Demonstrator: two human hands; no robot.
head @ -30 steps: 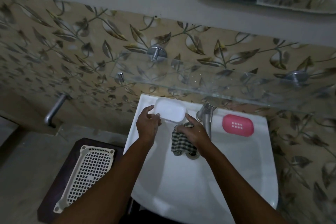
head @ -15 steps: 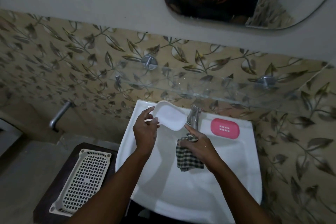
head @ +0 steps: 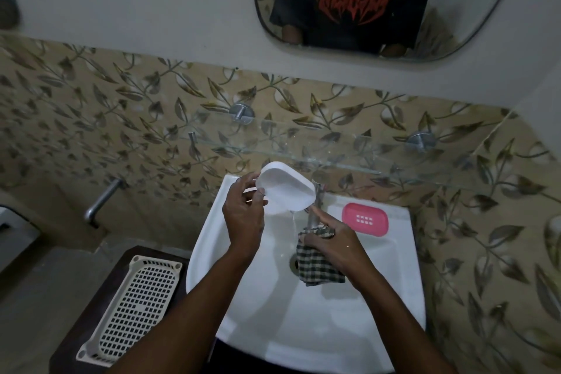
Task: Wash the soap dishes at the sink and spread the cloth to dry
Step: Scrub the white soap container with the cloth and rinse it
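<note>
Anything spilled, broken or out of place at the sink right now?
Nothing stands out. The left hand holds the white soap dish tilted, and the water below it falls into the sink, not outside. The pink soap dish sits flat on the rim; the right hand holds the checked cloth over the drain.

We held the white soap dish (head: 285,191) tilted in our left hand (head: 244,215), water running beneath its low edge. Our right hand (head: 337,246) gripped the checked cloth (head: 318,267) above the sink (head: 303,328); the pink soap dish (head: 365,219) sat just beyond that hand.
</note>
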